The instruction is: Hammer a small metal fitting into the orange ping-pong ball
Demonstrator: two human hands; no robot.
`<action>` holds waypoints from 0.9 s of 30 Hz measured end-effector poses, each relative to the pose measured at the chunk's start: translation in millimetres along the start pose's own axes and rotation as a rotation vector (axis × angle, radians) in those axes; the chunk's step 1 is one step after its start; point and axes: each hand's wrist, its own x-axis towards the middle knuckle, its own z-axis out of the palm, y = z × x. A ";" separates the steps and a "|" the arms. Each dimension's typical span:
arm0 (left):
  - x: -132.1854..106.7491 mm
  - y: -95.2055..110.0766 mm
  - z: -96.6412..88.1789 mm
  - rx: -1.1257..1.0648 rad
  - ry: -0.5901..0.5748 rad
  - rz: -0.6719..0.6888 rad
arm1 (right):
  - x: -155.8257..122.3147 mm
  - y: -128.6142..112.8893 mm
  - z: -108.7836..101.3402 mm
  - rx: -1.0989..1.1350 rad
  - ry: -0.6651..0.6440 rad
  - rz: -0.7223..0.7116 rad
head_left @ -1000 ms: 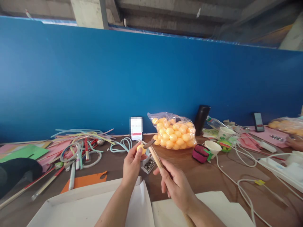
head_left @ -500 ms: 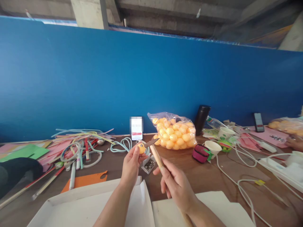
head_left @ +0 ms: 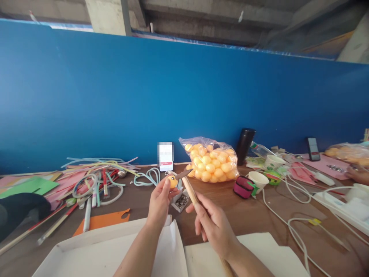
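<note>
My left hand (head_left: 158, 201) pinches an orange ping-pong ball (head_left: 173, 182) that has a small dark and silvery spot on its side. My right hand (head_left: 213, 221) is wrapped around the wooden handle of a hammer (head_left: 191, 191). Its dark, pointed metal head (head_left: 183, 174) is right beside the ball; whether they touch I cannot tell. Just below and behind the ball sits a small grey box (head_left: 180, 201) of shiny metal bits. Behind the hammer lies a clear plastic bag (head_left: 211, 163) full of orange balls.
White cardboard (head_left: 115, 246) lies under my forearms. Left are tangled tubes (head_left: 99, 184), coloured paper (head_left: 30, 186) and an orange sheet (head_left: 106, 222). A phone (head_left: 165, 157) stands behind. At right are a purple pouch (head_left: 243, 187), paper cup (head_left: 257, 181), black bottle (head_left: 245, 146), white cables (head_left: 296, 234) and another person's hand (head_left: 359, 175).
My hands, the ball and the hammer hold almost the same pose. The whole view has shifted very slightly.
</note>
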 end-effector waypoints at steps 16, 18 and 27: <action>-0.8 -0.6 0.6 0.053 0.009 -0.020 | 0.7 3.6 -0.6 -0.009 0.015 -0.014; -0.4 -0.3 1.1 0.060 0.010 -0.021 | 0.7 3.7 -0.5 -0.012 0.003 -0.006; -1.6 2.2 1.5 0.115 0.036 0.002 | -0.3 0.0 -3.9 0.121 0.220 -0.103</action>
